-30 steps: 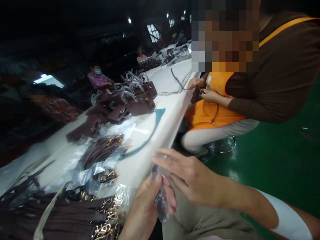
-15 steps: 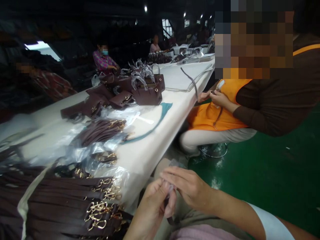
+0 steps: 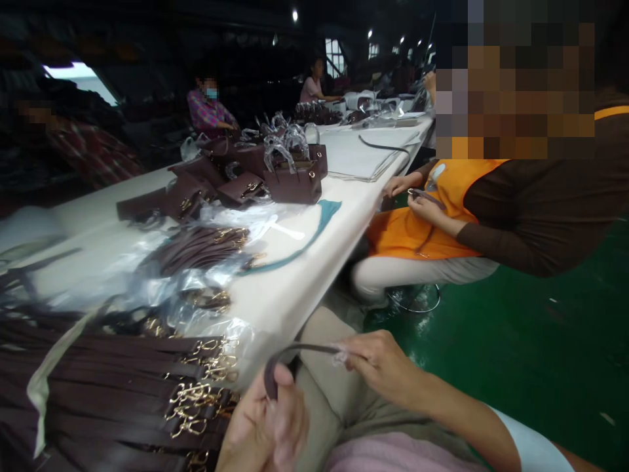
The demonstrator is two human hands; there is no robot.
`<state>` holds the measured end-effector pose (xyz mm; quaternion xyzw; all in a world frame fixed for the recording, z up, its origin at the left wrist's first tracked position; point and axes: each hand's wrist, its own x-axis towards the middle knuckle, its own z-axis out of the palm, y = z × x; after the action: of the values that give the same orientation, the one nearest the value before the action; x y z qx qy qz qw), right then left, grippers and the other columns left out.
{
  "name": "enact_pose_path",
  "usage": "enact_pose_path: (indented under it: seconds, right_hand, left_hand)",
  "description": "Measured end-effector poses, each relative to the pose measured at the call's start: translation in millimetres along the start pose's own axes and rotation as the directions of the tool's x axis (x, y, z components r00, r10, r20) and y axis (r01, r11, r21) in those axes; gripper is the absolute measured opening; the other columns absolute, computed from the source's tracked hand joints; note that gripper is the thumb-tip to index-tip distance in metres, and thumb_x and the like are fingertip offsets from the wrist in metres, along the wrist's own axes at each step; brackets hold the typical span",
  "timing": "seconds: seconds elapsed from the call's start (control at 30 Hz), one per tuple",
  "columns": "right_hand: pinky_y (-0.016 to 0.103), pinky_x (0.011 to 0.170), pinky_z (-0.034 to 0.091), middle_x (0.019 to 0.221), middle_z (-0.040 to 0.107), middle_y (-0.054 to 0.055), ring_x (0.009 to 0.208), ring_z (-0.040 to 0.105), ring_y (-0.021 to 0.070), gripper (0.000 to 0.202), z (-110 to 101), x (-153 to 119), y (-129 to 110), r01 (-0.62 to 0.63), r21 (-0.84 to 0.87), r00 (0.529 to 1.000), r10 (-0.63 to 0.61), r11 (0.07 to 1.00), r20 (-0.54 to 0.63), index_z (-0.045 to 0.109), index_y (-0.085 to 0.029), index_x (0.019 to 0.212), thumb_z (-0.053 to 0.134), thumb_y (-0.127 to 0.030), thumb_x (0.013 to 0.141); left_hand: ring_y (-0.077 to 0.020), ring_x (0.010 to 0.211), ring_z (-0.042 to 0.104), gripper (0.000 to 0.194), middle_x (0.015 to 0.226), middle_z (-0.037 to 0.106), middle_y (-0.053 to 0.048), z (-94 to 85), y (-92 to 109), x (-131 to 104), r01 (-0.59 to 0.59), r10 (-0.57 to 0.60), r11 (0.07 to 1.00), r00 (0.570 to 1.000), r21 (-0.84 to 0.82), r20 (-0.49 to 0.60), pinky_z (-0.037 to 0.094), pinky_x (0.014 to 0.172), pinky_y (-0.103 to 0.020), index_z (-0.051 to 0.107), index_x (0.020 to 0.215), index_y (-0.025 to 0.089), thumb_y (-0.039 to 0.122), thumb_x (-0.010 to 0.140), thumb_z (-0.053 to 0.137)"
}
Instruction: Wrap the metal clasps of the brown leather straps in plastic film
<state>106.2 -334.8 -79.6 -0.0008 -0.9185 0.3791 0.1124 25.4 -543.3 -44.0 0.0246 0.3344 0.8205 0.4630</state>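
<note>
A dark brown strap (image 3: 309, 348) runs in a curve between my two hands, above my lap. My left hand (image 3: 272, 416) is closed round its near part, which bends over by the thumb. At the strap's far end my right hand (image 3: 376, 360) pinches it, together with a crumpled bit of clear plastic wrap (image 3: 339, 355). Left of my hands, a large pile of brown straps (image 3: 98, 387) lies on the table, with gold snap hooks (image 3: 191, 400) at their ends.
Brown handbags (image 3: 295, 182) with wrapped handles stand farther along the white table (image 3: 289, 301). A smaller strap bundle (image 3: 196, 246) lies on clear plastic, near a teal strip (image 3: 319, 229). To the right, a co-worker in an orange apron (image 3: 407, 233) sits holding a strap.
My hands were together over a bit of plastic; now they are apart with the strap drawn out between them. My left hand has moved left and down. The co-worker's hands have shifted.
</note>
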Motion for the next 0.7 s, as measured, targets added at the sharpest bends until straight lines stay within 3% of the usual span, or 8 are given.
enact_pose_path:
  seconds: [0.13, 0.2, 0.27, 0.33, 0.43, 0.5, 0.57, 0.7]
  right_hand:
    - [0.031, 0.080, 0.041, 0.088, 0.066, 0.005, 0.085, 0.056, 0.0176, 0.034, 7.4, -4.6, -24.7, -0.014, 0.102, 0.998, 0.008, 0.995, 0.059, 0.062, -0.017, 0.073, 0.045, -0.031, 0.099]
    - [0.030, 0.077, 0.041, 0.084, 0.064, 0.005, 0.081, 0.054, 0.0167, 0.038, 8.2, -6.2, -30.0, -0.166, 0.280, 0.981, 0.128, 0.946, 0.147, 0.060, -0.016, 0.073, 0.043, -0.038, 0.099]
    - [0.025, 0.062, 0.038, 0.068, 0.058, 0.002, 0.063, 0.049, 0.0123, 0.044, 12.6, -9.8, -30.8, -0.370, 0.495, 0.924, 0.257, 0.786, 0.283, 0.058, -0.015, 0.075, 0.041, -0.048, 0.098]
    - [0.021, 0.049, 0.027, 0.055, 0.048, -0.003, 0.048, 0.036, 0.0083, 0.048, 21.0, -14.8, -29.8, -0.509, 0.660, 0.861, 0.327, 0.552, 0.391, 0.057, -0.014, 0.079, 0.043, -0.057, 0.095]
    - [0.021, 0.042, 0.014, 0.045, 0.035, -0.008, 0.040, 0.021, 0.0056, 0.051, 33.2, -21.5, -30.9, -0.565, 0.773, 0.801, 0.419, 0.289, 0.428, 0.054, -0.015, 0.078, 0.047, -0.064, 0.089]
    - [0.021, 0.040, 0.011, 0.043, 0.032, -0.009, 0.038, 0.018, 0.0049, 0.051, 36.4, -23.9, -33.5, -0.573, 0.791, 0.771, 0.470, 0.215, 0.431, 0.052, -0.015, 0.073, 0.049, -0.064, 0.088]
    - [0.022, 0.040, 0.010, 0.042, 0.031, -0.009, 0.038, 0.017, 0.0046, 0.051, 36.2, -25.2, -35.8, -0.567, 0.798, 0.767, 0.486, 0.205, 0.419, 0.053, -0.015, 0.071, 0.052, -0.063, 0.087]
    - [0.022, 0.039, 0.009, 0.041, 0.031, -0.009, 0.037, 0.017, 0.0045, 0.048, 37.0, -29.1, -35.0, -0.554, 0.815, 0.761, 0.500, 0.168, 0.414, 0.054, -0.014, 0.071, 0.052, -0.059, 0.088]
  left_hand:
    - [-0.0031, 0.055, 0.044, 0.033, 0.071, 0.053, 0.002, 9.8, -0.7, 25.5, -0.307, 0.310, 0.950, 0.919, 0.054, -0.243, 0.043, 0.054, -0.013, 0.065, 0.113, 0.016, 0.026, 0.082, 0.072]
    - [-0.0043, 0.059, 0.053, 0.042, 0.080, 0.061, -0.001, 8.2, -7.1, 37.4, -0.371, 0.387, 0.922, 0.874, 0.111, -0.294, 0.049, 0.058, -0.013, 0.064, 0.118, 0.015, 0.030, 0.080, 0.074]
    - [-0.0081, 0.068, 0.062, 0.046, 0.090, 0.067, -0.005, 4.6, -15.2, 47.3, -0.405, 0.430, 0.902, 0.836, 0.146, -0.339, 0.054, 0.067, -0.017, 0.065, 0.117, 0.014, 0.031, 0.076, 0.078]
    - [-0.0136, 0.082, 0.069, 0.048, 0.099, 0.070, -0.009, 1.6, -23.7, 55.7, -0.426, 0.458, 0.889, 0.814, 0.168, -0.357, 0.057, 0.080, -0.022, 0.065, 0.117, 0.014, 0.030, 0.074, 0.079]
    - [-0.0165, 0.091, 0.070, 0.048, 0.104, 0.071, -0.010, -0.1, -36.7, 65.3, -0.442, 0.482, 0.876, 0.803, 0.191, -0.351, 0.054, 0.091, -0.027, 0.062, 0.120, 0.015, 0.029, 0.076, 0.077]
    - [-0.0177, 0.094, 0.070, 0.047, 0.104, 0.071, -0.009, -1.2, -46.4, 68.8, -0.431, 0.495, 0.868, 0.792, 0.246, -0.358, 0.054, 0.091, -0.030, 0.061, 0.121, 0.016, 0.031, 0.079, 0.075]
    - [-0.0187, 0.096, 0.069, 0.045, 0.105, 0.071, -0.008, -4.1, -56.8, 69.6, -0.391, 0.527, 0.836, 0.767, 0.384, -0.366, 0.053, 0.090, -0.031, 0.059, 0.123, 0.017, 0.035, 0.083, 0.070]
    - [-0.0157, 0.097, 0.068, 0.036, 0.104, 0.071, -0.006, -12.6, -72.1, 66.6, -0.282, 0.640, 0.591, 0.734, 0.756, -0.227, 0.050, 0.087, -0.028, 0.058, 0.125, 0.022, 0.036, 0.092, 0.056]
